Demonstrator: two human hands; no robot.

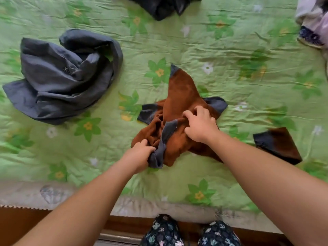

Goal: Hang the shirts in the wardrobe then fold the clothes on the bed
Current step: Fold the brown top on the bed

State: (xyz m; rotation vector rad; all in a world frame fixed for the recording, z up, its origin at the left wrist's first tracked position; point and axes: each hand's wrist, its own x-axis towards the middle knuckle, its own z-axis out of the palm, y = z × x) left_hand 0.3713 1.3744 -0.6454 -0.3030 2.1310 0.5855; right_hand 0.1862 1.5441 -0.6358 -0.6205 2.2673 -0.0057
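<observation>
On the bed, left hand fingers gripping brown sweater, right hand fingers pinching its fabric

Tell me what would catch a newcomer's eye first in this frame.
The crumpled brown garment with grey trim, in the middle of the green floral bedspread, draws the eye: the left hand grips a grey band at its near edge while the right hand curls its fingers into the cloth. A crumpled grey garment lies apart to the left.
</observation>
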